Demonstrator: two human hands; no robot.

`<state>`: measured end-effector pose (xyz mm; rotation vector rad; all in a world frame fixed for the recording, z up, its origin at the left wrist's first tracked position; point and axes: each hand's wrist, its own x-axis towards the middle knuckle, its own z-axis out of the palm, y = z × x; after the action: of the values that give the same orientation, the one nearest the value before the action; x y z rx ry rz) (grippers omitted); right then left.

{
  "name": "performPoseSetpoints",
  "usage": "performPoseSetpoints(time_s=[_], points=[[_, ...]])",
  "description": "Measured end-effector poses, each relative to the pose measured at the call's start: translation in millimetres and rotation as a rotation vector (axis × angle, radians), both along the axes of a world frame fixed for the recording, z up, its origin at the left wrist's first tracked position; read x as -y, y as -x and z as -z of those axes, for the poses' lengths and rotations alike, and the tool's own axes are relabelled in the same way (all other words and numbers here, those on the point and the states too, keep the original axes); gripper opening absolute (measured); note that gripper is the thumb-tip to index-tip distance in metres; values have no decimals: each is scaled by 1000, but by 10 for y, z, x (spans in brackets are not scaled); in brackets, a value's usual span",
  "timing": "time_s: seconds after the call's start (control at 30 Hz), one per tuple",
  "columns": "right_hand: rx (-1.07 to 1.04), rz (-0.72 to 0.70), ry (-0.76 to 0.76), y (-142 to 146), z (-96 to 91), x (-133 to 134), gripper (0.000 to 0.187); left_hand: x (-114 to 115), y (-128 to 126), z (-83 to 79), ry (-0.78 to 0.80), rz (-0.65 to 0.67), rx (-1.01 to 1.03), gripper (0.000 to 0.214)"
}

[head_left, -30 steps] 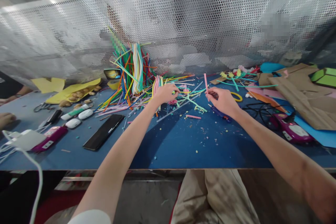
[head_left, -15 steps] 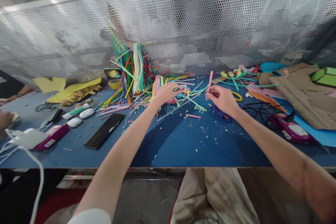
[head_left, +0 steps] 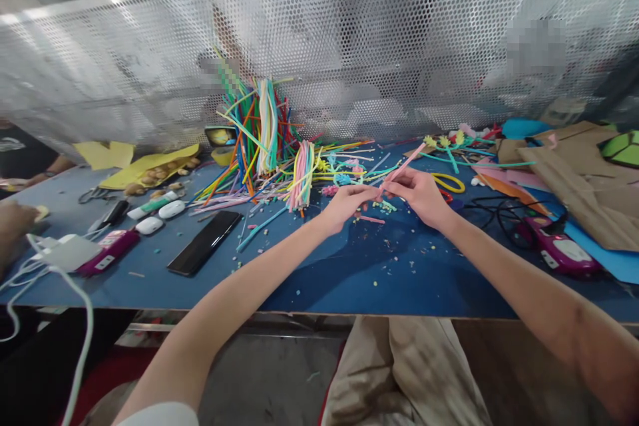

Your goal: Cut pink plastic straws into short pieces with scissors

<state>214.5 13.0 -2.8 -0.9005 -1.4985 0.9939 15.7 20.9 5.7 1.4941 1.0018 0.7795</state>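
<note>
My right hand (head_left: 423, 194) pinches a pink pipe cleaner (head_left: 405, 166) that slants up to the right above the blue table (head_left: 319, 273). My left hand (head_left: 346, 205) is closed next to it, its fingertips meeting the lower end of the same pink stem. Both hands hover just above the table, in front of a heap of coloured pipe cleaners (head_left: 264, 140) that stands up against the perforated metal screen (head_left: 349, 46).
A black phone (head_left: 204, 251), white earbud cases (head_left: 160, 216), a purple glue gun (head_left: 107, 251) and a white charger with cable (head_left: 62, 256) lie at left. Another purple glue gun (head_left: 556, 245), cardboard (head_left: 579, 173) and coloured paper sit at right. Another person's hand (head_left: 12, 223) shows at far left.
My left hand left the pile and came right and nearer to meet my right hand. The pink stem tilted from upright to slanting right. The view shifted slightly.
</note>
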Motion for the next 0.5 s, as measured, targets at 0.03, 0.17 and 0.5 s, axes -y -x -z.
performPoseSetpoints(time_s=[0.03, 0.17, 0.5], points=[[8, -1, -3, 11, 2, 8, 27, 14, 7, 18, 20, -2, 15, 37], [14, 5, -18, 29, 7, 18, 23, 4, 39, 66, 30, -6, 46, 37], [20, -22, -34, 55, 62, 11, 30, 62, 48, 110, 42, 34, 131, 39]])
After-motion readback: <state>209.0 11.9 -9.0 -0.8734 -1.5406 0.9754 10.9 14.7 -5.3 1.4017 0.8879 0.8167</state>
